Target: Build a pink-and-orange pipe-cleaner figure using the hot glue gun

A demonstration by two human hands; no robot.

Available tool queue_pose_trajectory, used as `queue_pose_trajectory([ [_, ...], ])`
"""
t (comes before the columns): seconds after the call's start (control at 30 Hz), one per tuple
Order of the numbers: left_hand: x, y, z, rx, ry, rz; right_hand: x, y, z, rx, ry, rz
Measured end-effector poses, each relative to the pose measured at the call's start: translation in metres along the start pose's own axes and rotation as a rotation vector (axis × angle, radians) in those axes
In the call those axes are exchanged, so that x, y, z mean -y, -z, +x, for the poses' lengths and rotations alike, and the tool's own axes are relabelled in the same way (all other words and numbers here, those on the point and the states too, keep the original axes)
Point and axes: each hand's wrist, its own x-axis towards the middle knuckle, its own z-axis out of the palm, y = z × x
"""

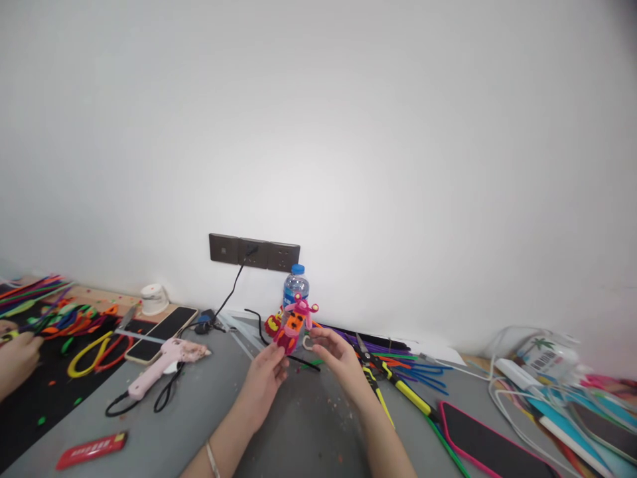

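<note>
My left hand [266,378] is closed round the lower end of a pink and orange pipe-cleaner figure [294,323], which has black marks and yellow-tipped pink stalks on top. The figure is held upright above the grey mat. Just to its right, my right hand [338,355] pinches a small whitish loop [307,342] between thumb and fingers. Whether that loop joins the figure I cannot tell. Behind the figure stand a water bottle [297,270] with a blue cap and a red and yellow fuzzy piece [273,324], partly covered.
Left lie a pink glue gun [159,368], a phone [164,332], scissors [92,355] and a red cutter [92,450]. Another person's hand [20,362] is at the far left. Right are yellow-handled pliers [375,385], pipe cleaners [423,372] and a pink-edged phone [490,445].
</note>
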Motion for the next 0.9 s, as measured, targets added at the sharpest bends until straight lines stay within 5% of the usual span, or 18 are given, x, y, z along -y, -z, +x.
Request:
queue_pose_trajectory([
  [0.3,0.0008,0.0004,-0.0072,0.152,0.197,-0.07,0.0058,-0.0021,-0.0031,0.085,0.044,0.148],
  [0.9,0.0071,0.004,-0.005,0.211,0.174,-0.003,0.0044,0.0003,-0.0026,0.032,0.02,0.277],
])
